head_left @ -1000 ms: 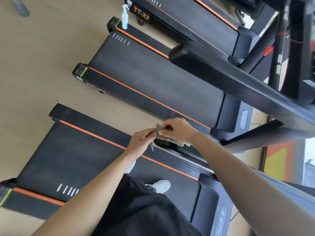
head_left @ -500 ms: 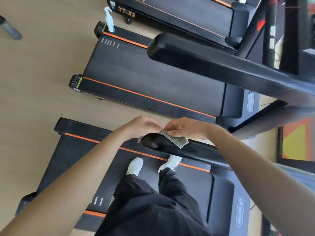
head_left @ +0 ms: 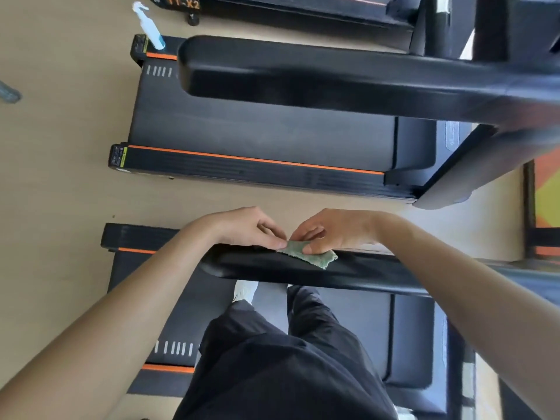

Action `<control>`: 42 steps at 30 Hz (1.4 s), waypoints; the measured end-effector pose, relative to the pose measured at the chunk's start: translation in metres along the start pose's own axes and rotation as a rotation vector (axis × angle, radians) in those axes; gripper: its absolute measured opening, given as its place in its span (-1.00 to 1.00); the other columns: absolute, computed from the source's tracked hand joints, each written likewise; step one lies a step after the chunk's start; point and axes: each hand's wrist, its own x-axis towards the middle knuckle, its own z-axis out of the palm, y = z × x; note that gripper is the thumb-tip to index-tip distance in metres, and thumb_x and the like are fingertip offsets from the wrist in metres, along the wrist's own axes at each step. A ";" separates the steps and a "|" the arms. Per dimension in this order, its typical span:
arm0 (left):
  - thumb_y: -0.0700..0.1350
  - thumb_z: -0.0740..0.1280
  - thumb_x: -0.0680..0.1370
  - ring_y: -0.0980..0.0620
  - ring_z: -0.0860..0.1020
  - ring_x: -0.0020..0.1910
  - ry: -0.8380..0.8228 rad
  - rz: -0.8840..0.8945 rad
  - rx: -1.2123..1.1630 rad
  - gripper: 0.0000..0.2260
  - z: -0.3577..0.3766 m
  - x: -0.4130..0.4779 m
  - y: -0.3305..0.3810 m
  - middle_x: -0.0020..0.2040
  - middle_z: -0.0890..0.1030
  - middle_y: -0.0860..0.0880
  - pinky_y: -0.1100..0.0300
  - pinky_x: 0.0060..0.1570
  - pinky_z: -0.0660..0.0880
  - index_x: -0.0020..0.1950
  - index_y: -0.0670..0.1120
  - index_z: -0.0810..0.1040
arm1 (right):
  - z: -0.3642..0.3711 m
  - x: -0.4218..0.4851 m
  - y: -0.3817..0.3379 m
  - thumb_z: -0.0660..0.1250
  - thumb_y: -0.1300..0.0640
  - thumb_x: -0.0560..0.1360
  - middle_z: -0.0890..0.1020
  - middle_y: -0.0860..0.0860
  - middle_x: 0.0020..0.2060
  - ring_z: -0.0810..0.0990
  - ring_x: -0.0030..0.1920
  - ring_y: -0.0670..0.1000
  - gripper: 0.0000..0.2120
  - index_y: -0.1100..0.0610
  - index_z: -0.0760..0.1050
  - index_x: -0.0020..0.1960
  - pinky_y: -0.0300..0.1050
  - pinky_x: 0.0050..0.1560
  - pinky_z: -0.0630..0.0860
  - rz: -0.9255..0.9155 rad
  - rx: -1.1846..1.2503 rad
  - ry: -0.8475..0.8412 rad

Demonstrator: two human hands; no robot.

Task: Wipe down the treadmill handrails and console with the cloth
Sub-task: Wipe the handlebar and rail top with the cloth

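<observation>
- Here, I stand on a treadmill (head_left: pixel 188 313), facing its black side handrail (head_left: pixel 257 265), which runs left to right across the middle of the view.
- A small green cloth (head_left: pixel 306 254) lies on top of the handrail, near its rounded free end.
- My right hand (head_left: pixel 333 231) grips the cloth, with the thumb pressing it to the rail and the fingers curled above it.
- My left hand (head_left: pixel 242 228) is curled too, and its fingertips pinch the cloth's left corner.
- I judge this to be the start of the handrail wipe, with the cloth being settled flat.
- Next, I think, one hand must press down and slide the cloth along the rail. I cannot make out the console here.
</observation>
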 end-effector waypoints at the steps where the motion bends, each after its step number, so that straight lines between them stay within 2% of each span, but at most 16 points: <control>1: 0.17 0.45 0.54 0.25 0.63 0.08 -0.023 0.003 0.005 -0.77 0.003 0.008 0.007 0.00 0.70 0.30 0.22 0.24 0.48 0.18 0.18 0.68 | -0.004 -0.006 0.008 0.42 0.07 0.56 0.68 -0.16 0.13 0.63 0.17 -0.15 -0.72 -0.04 0.60 0.27 -0.12 0.34 0.46 0.010 -0.004 -0.016; 7: 0.14 0.45 0.55 0.15 0.63 0.12 -0.121 0.023 0.025 -0.73 0.024 0.050 0.051 -0.01 0.71 0.26 0.09 0.35 0.46 0.23 0.15 0.67 | -0.025 -0.047 0.049 0.40 0.05 0.58 0.65 -0.17 0.21 0.59 0.22 -0.20 -0.67 -0.02 0.56 0.33 -0.19 0.38 0.42 0.068 -0.040 -0.048; 12: 0.30 0.44 0.42 0.05 0.64 0.11 -0.179 0.078 0.072 -0.59 0.044 0.083 0.090 0.01 0.71 0.23 -0.08 0.34 0.47 0.21 0.17 0.67 | -0.037 -0.084 0.084 0.41 0.05 0.57 0.66 -0.17 0.19 0.60 0.21 -0.19 -0.66 -0.01 0.57 0.34 -0.19 0.38 0.41 0.117 -0.034 -0.022; 14: 0.29 0.45 0.44 0.09 0.64 0.13 -0.185 0.106 0.070 -0.61 0.055 0.096 0.103 0.02 0.70 0.25 -0.05 0.34 0.48 0.21 0.19 0.67 | -0.041 -0.100 0.099 0.42 0.04 0.56 0.67 -0.19 0.17 0.60 0.20 -0.19 -0.66 -0.03 0.58 0.33 -0.18 0.38 0.41 0.145 -0.023 -0.016; 17: 0.37 0.45 0.35 0.17 0.63 0.14 -0.171 0.138 0.050 -0.53 0.074 0.115 0.123 0.07 0.69 0.23 0.03 0.34 0.49 0.19 0.21 0.67 | -0.048 -0.126 0.121 0.42 0.03 0.56 0.65 -0.20 0.19 0.58 0.22 -0.18 -0.65 -0.05 0.57 0.34 -0.14 0.41 0.37 0.185 -0.033 0.007; 20: 0.28 0.48 0.44 0.18 0.63 0.15 -0.169 0.169 0.049 -0.64 0.091 0.131 0.145 0.13 0.68 0.18 0.04 0.36 0.48 0.18 0.20 0.66 | -0.054 -0.152 0.140 0.42 -0.01 0.55 0.63 -0.24 0.21 0.55 0.24 -0.21 -0.64 -0.10 0.56 0.34 -0.12 0.43 0.33 0.222 -0.019 0.013; 23: 0.27 0.47 0.46 0.17 0.62 0.16 -0.195 0.191 0.048 -0.61 0.108 0.149 0.170 0.16 0.67 0.16 0.04 0.36 0.47 0.24 0.18 0.65 | -0.063 -0.177 0.159 0.43 -0.04 0.54 0.62 -0.25 0.22 0.53 0.25 -0.20 -0.64 -0.16 0.56 0.33 -0.11 0.43 0.31 0.276 -0.047 0.021; 26: 0.40 0.45 0.30 0.17 0.63 0.13 -0.218 0.201 0.036 -0.54 0.126 0.171 0.195 0.10 0.68 0.19 0.07 0.33 0.50 0.13 0.27 0.65 | -0.071 -0.203 0.178 0.42 -0.05 0.55 0.61 -0.27 0.21 0.52 0.25 -0.18 -0.64 -0.21 0.55 0.33 -0.12 0.39 0.30 0.353 -0.048 0.018; 29: 0.30 0.48 0.39 0.16 0.64 0.12 -0.257 0.211 0.022 -0.66 0.141 0.192 0.218 0.07 0.69 0.20 0.06 0.33 0.50 0.12 0.26 0.66 | -0.078 -0.226 0.200 0.42 -0.04 0.55 0.63 -0.28 0.15 0.53 0.22 -0.18 -0.67 -0.24 0.57 0.30 -0.12 0.36 0.31 0.422 -0.020 0.049; 33: 0.26 0.50 0.42 0.15 0.65 0.10 -0.285 0.233 0.005 -0.67 0.161 0.217 0.249 0.04 0.72 0.16 0.10 0.31 0.51 0.13 0.20 0.68 | -0.087 -0.254 0.226 0.42 0.02 0.54 0.63 -0.34 0.07 0.54 0.19 -0.16 -0.67 -0.23 0.58 0.28 -0.13 0.35 0.30 0.500 -0.021 0.077; 37: 0.26 0.50 0.40 0.17 0.64 0.13 -0.312 0.261 -0.010 -0.63 0.179 0.237 0.279 0.09 0.71 0.13 0.12 0.32 0.50 0.16 0.19 0.68 | -0.096 -0.281 0.244 0.40 0.04 0.56 0.62 -0.22 0.15 0.54 0.20 -0.08 -0.64 -0.22 0.55 0.32 -0.17 0.23 0.33 0.577 -0.053 0.087; 40: 0.15 0.49 0.50 0.17 0.63 0.14 -0.317 0.276 -0.012 -0.66 0.194 0.249 0.299 0.13 0.69 0.09 0.14 0.33 0.49 0.24 0.12 0.66 | -0.101 -0.298 0.257 0.39 0.06 0.56 0.63 -0.12 0.19 0.59 0.19 0.08 -0.63 -0.23 0.54 0.32 -0.06 0.32 0.43 0.636 -0.059 0.096; 42: 0.20 0.49 0.46 0.17 0.62 0.15 -0.304 0.290 -0.011 -0.59 0.205 0.256 0.311 0.15 0.68 0.09 0.14 0.33 0.48 0.27 0.11 0.65 | -0.103 -0.308 0.265 0.37 0.08 0.57 0.60 -0.13 0.22 0.55 0.19 0.04 -0.62 -0.22 0.53 0.34 -0.04 0.37 0.39 0.665 -0.075 0.098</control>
